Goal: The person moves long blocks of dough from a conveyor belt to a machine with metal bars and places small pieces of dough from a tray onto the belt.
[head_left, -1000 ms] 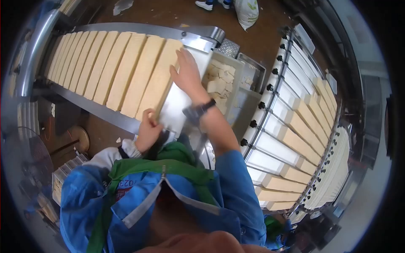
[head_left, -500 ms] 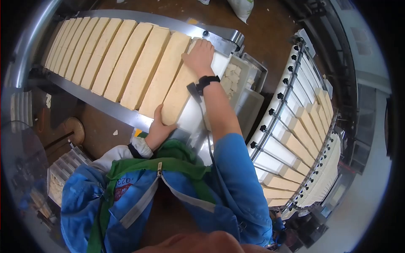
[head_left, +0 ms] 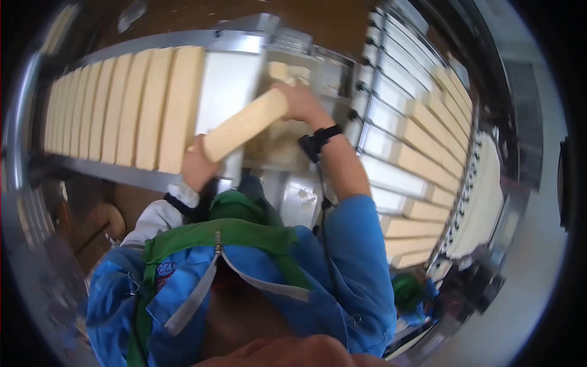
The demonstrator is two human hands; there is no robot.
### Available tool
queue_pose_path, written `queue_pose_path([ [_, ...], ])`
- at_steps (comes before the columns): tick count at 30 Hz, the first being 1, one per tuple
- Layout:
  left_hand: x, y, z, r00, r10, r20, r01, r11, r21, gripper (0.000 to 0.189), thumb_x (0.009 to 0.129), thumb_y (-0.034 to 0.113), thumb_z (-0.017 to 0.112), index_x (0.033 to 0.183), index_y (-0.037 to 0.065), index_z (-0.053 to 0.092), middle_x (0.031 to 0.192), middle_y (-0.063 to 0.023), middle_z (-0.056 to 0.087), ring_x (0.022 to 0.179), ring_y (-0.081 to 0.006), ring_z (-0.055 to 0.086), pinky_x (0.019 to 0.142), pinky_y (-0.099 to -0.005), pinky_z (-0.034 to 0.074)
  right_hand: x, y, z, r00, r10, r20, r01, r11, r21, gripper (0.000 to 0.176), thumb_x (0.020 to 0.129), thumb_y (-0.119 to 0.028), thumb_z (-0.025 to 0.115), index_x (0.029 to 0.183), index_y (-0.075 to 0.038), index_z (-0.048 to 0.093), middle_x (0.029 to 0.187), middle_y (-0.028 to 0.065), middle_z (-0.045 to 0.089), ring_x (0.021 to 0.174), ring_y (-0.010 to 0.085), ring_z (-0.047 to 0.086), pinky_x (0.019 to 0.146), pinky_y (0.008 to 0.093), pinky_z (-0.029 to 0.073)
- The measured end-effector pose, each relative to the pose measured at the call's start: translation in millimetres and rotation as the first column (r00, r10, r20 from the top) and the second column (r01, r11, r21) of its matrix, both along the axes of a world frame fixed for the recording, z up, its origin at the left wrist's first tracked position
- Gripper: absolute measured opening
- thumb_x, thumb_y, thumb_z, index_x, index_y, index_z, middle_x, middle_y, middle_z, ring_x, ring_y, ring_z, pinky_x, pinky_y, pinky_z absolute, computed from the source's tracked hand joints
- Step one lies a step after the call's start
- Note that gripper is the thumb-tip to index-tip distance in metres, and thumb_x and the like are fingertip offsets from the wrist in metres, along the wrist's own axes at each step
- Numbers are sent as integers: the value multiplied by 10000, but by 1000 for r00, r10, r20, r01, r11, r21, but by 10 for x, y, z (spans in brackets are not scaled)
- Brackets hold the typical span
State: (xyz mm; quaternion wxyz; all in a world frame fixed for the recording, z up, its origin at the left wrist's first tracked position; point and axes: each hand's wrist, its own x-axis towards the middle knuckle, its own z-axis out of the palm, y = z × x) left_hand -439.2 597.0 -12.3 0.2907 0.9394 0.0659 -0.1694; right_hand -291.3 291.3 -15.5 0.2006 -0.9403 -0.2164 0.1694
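Observation:
A long cream-coloured slab (head_left: 247, 125), perhaps dough, is held up between my two hands, tilted with its right end farther away. My left hand (head_left: 199, 166) is closed around its near left end. My right hand (head_left: 299, 102) grips the far end, with part of its fingers blurred or hidden. Below the slab are the bare white end of the conveyor belt (head_left: 227, 76) and part of a bin (head_left: 287, 164). To the left, several similar slabs (head_left: 181, 107) lie side by side on the belt.
Right of my arm stands a slanted rack (head_left: 374, 137) with dividing bars and black knobs, bearing several cream-coloured slabs (head_left: 422, 165). Pale pieces (head_left: 278, 70) lie in the bin at the conveyor's end. Another person (head_left: 408, 293) in green and blue is at lower right.
Both hands have lifted the end slab off the belt and turned it towards the right, over the bin. My view has shifted to the right.

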Motion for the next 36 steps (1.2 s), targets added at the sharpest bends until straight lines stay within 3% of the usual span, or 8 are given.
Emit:
queue_pose_path([
  [6,330,-708,463,939,-241,245,292,936,-198,665,685,211,820,1286,114,552,1090,-194,679,997,-416,643,860,-484,542,-1335,-854,770,697,-554,456,586,806,84,597,640,-146,794,1207,-215,621,964,247,613,938,456,596,813,507,509],
  [11,238,-1998,981,783,-550,291,614,760,-216,728,655,215,818,1324,157,538,1120,-210,643,997,-407,643,858,-459,536,-2420,-2250,1086,551,-808,208,810,578,100,712,563,-31,823,1225,-201,623,978,237,558,979,450,569,840,498,505],
  [16,14,-3034,963,697,-700,155,717,686,-125,762,697,320,818,1374,146,516,1067,-260,641,935,-418,653,817,-458,538,-2894,-3414,593,491,-824,-282,870,451,197,1022,570,-98,848,1464,-131,355,1262,242,576,1115,458,566,987,466,482],
  [18,-36,-3332,736,636,-675,374,766,611,-201,744,763,313,807,1401,113,480,1047,-263,663,888,-385,680,777,-430,548,-3028,-3600,593,324,-941,-93,942,312,123,1002,595,-177,851,1457,-72,353,1273,234,574,1154,436,543,1033,472,435],
  [20,-126,-3755,561,709,-667,229,683,569,-458,626,786,287,770,1327,111,508,978,-251,665,866,-410,670,780,-451,542,-3088,-3631,701,216,-917,336,975,218,-33,912,664,-307,830,1407,8,406,1269,232,578,1219,409,503,1093,491,340],
  [23,-248,-4465,102,779,-626,48,503,576,-645,453,812,227,735,1184,76,526,919,-218,674,836,-412,660,759,-442,535,-3276,-3565,599,67,-848,525,980,153,123,800,702,-308,816,1357,7,481,1264,225,580,1227,400,493,1088,500,320],
  [28,-357,-5073,54,841,-525,129,515,707,-485,290,791,175,794,808,57,529,651,-67,576,652,-224,613,623,-356,493,-3564,-2828,740,40,-898,438,884,236,404,563,774,-162,774,1267,-6,551,1225,179,585,1165,367,519,1017,450,395],
  [36,-211,-4172,274,880,-460,115,437,692,-574,294,782,165,797,748,59,524,671,-73,591,596,-207,568,598,-345,478,-3398,-1874,838,60,-966,251,839,185,512,412,822,-109,732,1209,-51,602,1213,142,601,1134,315,551,953,409,440],
])
